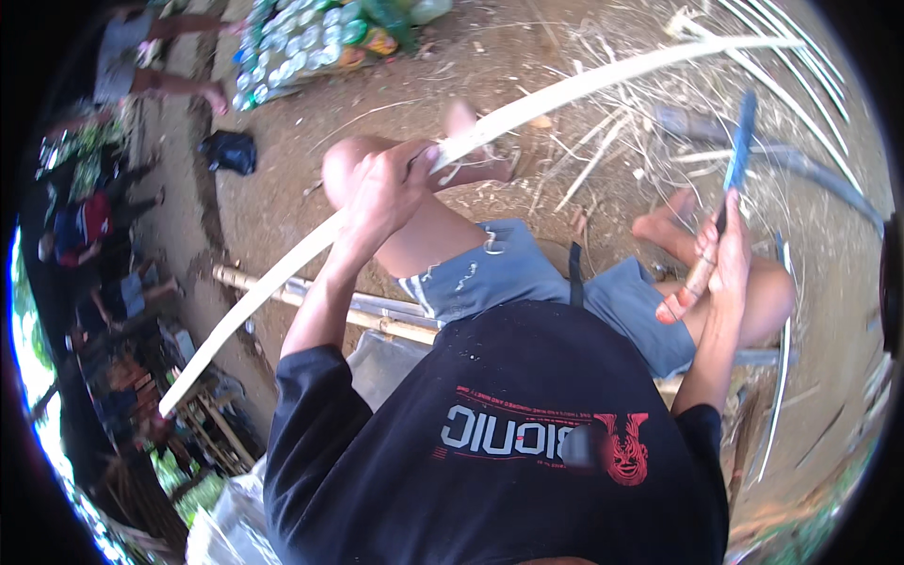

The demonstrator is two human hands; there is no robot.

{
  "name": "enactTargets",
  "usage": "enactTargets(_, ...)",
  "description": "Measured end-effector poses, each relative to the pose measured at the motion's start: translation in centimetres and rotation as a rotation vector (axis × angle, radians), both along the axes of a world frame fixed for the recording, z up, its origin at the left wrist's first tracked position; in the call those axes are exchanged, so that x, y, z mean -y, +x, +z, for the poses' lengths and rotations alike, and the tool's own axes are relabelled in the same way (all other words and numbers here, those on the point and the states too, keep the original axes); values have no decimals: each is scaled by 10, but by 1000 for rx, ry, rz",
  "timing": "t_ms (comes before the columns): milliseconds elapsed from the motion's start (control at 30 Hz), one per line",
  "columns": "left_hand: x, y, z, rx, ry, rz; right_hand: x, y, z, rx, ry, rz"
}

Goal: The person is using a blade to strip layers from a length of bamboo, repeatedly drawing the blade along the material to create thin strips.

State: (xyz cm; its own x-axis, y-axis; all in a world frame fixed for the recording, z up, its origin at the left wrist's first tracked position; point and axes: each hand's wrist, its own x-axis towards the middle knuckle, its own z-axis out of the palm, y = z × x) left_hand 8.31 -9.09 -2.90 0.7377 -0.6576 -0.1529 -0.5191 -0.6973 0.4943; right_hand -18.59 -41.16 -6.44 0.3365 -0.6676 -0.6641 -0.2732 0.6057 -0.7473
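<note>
My left hand (pixel 386 188) is closed around a long pale bamboo strip (pixel 556 94). The strip runs from the lower left across my left knee to the far right. My right hand (pixel 720 259), above my right knee, grips a knife (pixel 741 141) by its brown wooden handle. The knife's bluish blade points away from me, and its tip lies below the strip's far end in the picture, apart from it. Part of the strip is hidden under my left fingers.
Pale shavings (pixel 603 132) litter the dirt ground ahead. More thin strips (pixel 800 66) lie at the far right, near a dark pole (pixel 819 169). Bundled plastic bottles (pixel 311 47) and a black bag (pixel 229 152) lie at the far left. Bamboo poles (pixel 395 325) are beside my seat; people (pixel 85 226) are at left.
</note>
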Motion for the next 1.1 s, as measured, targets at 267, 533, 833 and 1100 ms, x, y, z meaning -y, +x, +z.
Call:
enactTargets(267, 16, -5, -27, 182, -12, -4, -16, -32, -86, 72, 301, 202)
enactTargets(533, 23, 2, -4, 249, -262, 88, -36, -3, -43, -9, 95, 137)
enactTargets(833, 128, 107, 89, 371, -827, 293, -18, -7, -62, 93, 317, -2)
enactTargets(1100, 94, -17, -48, -266, 145, -166, -67, -18, -39, 440, -255, 251)
